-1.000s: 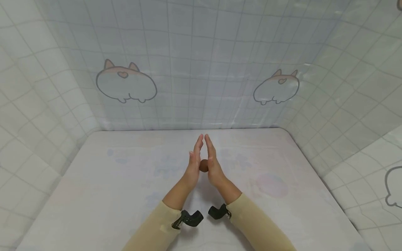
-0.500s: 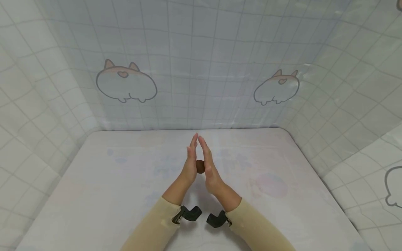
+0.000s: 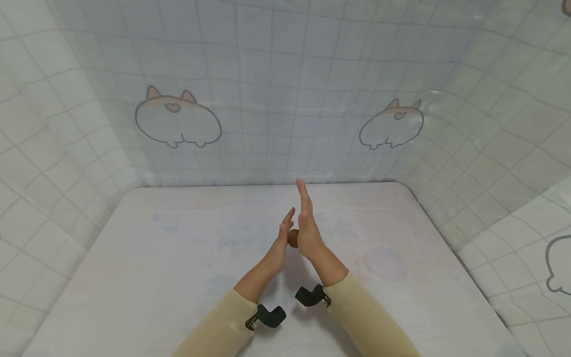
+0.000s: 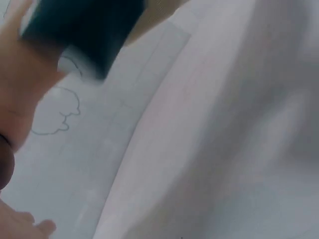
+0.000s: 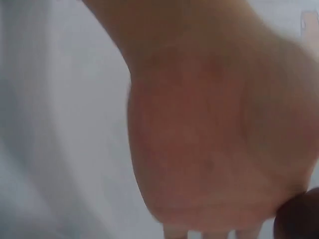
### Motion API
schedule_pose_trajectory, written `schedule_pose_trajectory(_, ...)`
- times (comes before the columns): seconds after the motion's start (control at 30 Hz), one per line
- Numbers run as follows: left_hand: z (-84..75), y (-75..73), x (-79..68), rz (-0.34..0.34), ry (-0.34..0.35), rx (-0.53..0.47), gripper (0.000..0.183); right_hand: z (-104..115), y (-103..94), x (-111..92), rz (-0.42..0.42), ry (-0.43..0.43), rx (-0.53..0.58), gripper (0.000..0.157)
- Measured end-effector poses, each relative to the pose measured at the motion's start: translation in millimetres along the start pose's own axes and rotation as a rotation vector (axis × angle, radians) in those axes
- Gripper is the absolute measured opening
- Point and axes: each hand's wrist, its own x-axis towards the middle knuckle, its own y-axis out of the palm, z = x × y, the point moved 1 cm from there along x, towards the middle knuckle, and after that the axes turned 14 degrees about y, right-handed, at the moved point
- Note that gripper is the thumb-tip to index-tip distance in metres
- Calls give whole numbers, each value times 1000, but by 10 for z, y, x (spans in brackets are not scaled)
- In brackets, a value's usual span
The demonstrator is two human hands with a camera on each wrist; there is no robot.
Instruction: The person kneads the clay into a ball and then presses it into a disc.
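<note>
A smooth brown ball (image 3: 292, 238) sits between the two palms, raised over the white table. My left hand (image 3: 277, 250) lies against the ball's left side with its fingers extended forward. On the other side, my right hand (image 3: 309, 235) presses flat, its straight fingers reaching farther forward than the left ones. At the left edge of the left wrist view, part of the ball (image 4: 5, 164) shows against skin. The right palm (image 5: 204, 144) fills much of the right wrist view, with the dark ball (image 5: 300, 216) in the lower right corner.
Beneath the hands is a table with a pale patterned cover (image 3: 147, 267). Gridded curtains with cartoon animal prints (image 3: 178, 121) surround its back and sides. Black camera mounts (image 3: 272, 316) stick out from both cream sleeves (image 3: 223, 322).
Both palms first shifted slightly left, then back right with the ball between them. Since half a second ago the right hand has slid forward and the left hand back.
</note>
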Motion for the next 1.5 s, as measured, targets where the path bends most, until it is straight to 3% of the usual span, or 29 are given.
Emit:
schedule_pose_trajectory(0.13,-34,25,-19,49,73,-63,96,-92,-52,60,3,61,-3,95)
schedule_pose_trajectory(0.3,-77,0,2,73,178,-149,98,-228,-41,61,79,141,-21,94)
schedule_pose_trajectory(0.47,-115,-54,22,35,236,-212,95,-319,27,19,130,178,-9,95)
schedule_pose_trajectory(0.63,-164,-99,44,-35,279,-194,90,-341,104,-62,173,203,14,96)
schedule_pose_trajectory(0.9,-231,-148,90,-118,270,-83,91,-330,204,-153,166,139,-49,98)
schedule_pose_trajectory(1.07,-226,-179,137,-159,268,-11,93,-297,239,-207,183,81,-12,95)
schedule_pose_trajectory(1.3,-181,-233,161,-165,141,50,90,-196,289,-263,229,15,58,99)
schedule_pose_trajectory(1.5,-98,-259,144,-116,53,97,83,-89,284,-262,190,-62,41,101)
